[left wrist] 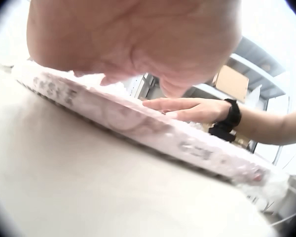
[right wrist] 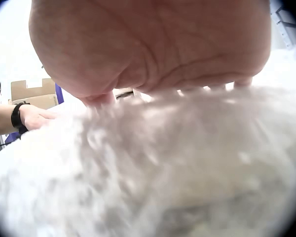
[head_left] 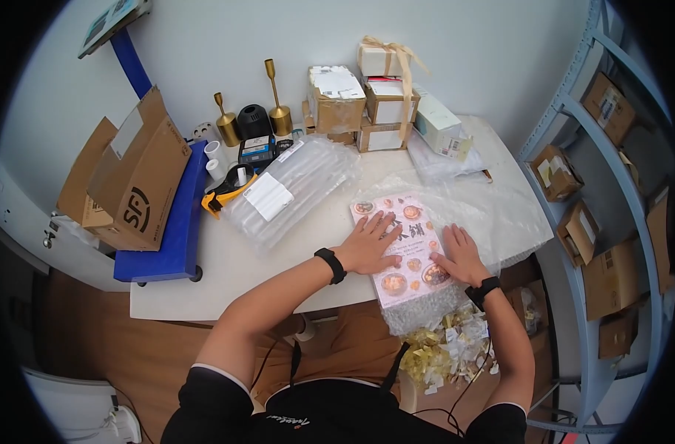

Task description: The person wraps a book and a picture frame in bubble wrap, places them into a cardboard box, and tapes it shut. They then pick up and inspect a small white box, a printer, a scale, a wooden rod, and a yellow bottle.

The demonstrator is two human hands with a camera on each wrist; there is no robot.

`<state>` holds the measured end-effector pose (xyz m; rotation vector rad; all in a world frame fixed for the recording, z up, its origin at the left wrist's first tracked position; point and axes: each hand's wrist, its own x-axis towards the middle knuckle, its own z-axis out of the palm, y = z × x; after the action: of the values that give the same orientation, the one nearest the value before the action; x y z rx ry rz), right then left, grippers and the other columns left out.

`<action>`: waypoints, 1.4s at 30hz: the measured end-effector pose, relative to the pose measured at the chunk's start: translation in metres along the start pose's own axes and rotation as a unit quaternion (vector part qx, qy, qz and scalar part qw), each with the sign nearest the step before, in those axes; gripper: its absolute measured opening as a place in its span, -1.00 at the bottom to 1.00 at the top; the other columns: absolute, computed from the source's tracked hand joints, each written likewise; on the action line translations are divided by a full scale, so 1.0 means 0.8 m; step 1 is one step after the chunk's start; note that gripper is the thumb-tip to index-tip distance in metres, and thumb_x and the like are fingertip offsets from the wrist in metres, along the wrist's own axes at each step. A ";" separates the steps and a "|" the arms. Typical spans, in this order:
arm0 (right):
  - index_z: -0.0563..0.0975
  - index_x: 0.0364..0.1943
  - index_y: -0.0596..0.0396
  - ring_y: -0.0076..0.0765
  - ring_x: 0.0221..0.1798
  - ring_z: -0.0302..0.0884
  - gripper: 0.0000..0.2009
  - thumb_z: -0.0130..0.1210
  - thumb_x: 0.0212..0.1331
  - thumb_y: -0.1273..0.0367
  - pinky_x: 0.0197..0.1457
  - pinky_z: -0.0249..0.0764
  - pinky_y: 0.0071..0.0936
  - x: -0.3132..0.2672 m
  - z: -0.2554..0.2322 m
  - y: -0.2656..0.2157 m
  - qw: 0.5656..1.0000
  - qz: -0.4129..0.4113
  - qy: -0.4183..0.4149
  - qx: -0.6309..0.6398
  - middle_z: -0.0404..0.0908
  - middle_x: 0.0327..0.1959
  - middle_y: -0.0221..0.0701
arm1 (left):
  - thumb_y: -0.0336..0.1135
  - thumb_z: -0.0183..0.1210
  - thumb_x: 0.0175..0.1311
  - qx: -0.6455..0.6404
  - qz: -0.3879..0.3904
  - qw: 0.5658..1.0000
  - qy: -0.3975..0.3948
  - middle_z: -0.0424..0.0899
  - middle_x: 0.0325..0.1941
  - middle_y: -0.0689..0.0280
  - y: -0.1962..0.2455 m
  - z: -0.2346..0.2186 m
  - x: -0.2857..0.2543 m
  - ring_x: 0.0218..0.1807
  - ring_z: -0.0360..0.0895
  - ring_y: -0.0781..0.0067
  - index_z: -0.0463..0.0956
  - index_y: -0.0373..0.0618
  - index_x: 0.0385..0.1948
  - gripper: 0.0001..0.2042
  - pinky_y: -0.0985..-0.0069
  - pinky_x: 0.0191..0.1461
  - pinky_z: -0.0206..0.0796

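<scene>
One pink printed package [head_left: 415, 248], right of centre in the head view, on bubble wrap [head_left: 500, 222]: your left hand [head_left: 369, 246] spread upon it, your right hand [head_left: 461, 257] extended along its right edge; wrap overhanging the table [head_left: 174, 300], if snagged, might drag it askew.

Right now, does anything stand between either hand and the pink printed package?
Nothing solid visibly does: the left hand and right hand both rest on the pink package. Bubble wrap shows at its right and near end; whether a clear layer covers its top, I cannot tell.
</scene>
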<state>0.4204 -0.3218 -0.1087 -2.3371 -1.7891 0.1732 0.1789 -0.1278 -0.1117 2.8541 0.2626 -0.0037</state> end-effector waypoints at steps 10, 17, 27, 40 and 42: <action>0.47 0.17 0.21 0.05 0.15 0.50 -0.51 0.20 0.22 0.22 0.17 0.50 -0.17 0.025 -0.044 -0.069 0.995 -0.074 0.005 0.061 0.46 0.19 -0.15 | -0.13 0.19 0.23 -0.738 -0.334 0.560 0.175 0.26 0.40 0.02 0.094 -0.042 -0.074 0.48 0.15 0.17 0.10 -0.22 0.44 -0.24 0.03 0.52 -0.10; 0.49 0.11 0.21 0.06 0.09 0.54 -0.53 0.20 0.18 0.23 0.15 0.50 -0.13 0.028 -0.023 -0.073 0.994 -0.072 0.066 0.038 0.47 0.16 -0.11 | -0.16 0.14 0.27 -0.814 -0.340 0.451 0.134 0.52 -0.01 0.42 0.081 -0.032 -0.074 0.08 0.39 0.52 0.46 0.04 -0.07 -0.74 0.33 0.25 0.16; 0.60 -0.06 0.25 0.09 -0.05 0.58 -0.58 0.17 0.16 0.17 0.08 0.52 -0.12 0.041 -0.035 -0.074 0.993 -0.082 0.085 0.025 0.63 -0.15 -0.06 | -0.24 0.20 0.26 -0.804 -0.275 0.512 0.125 0.58 -0.06 0.33 0.054 -0.019 -0.025 -0.09 0.54 0.49 0.43 -0.08 0.01 -0.68 0.46 0.05 0.37; 0.51 0.22 0.23 -0.35 -0.04 0.59 -0.50 -0.06 0.49 0.07 0.07 0.48 -0.39 0.060 -0.007 -0.106 0.845 0.023 -0.103 0.524 0.66 -0.04 -0.33 | -0.37 0.29 0.22 -0.673 -0.207 0.634 0.320 0.62 -0.25 0.21 0.088 -0.104 -0.006 -0.30 0.61 0.47 0.06 -0.28 0.26 -0.34 0.54 -0.20 0.50; 0.51 0.24 0.16 -0.44 0.04 0.55 -0.53 -0.11 0.53 0.09 0.10 0.46 -0.50 0.071 0.006 -0.105 0.820 0.043 -0.130 0.555 0.63 0.02 -0.38 | -0.32 0.32 0.25 -0.645 -0.196 0.662 0.326 0.62 -0.30 0.24 0.084 -0.103 -0.003 -0.32 0.59 0.50 0.07 -0.30 0.27 -0.33 0.57 -0.19 0.49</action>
<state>0.3550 -0.2452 -0.0934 -1.5231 -1.0984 1.2184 0.1867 -0.1693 -0.0143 1.2201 0.6660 0.7865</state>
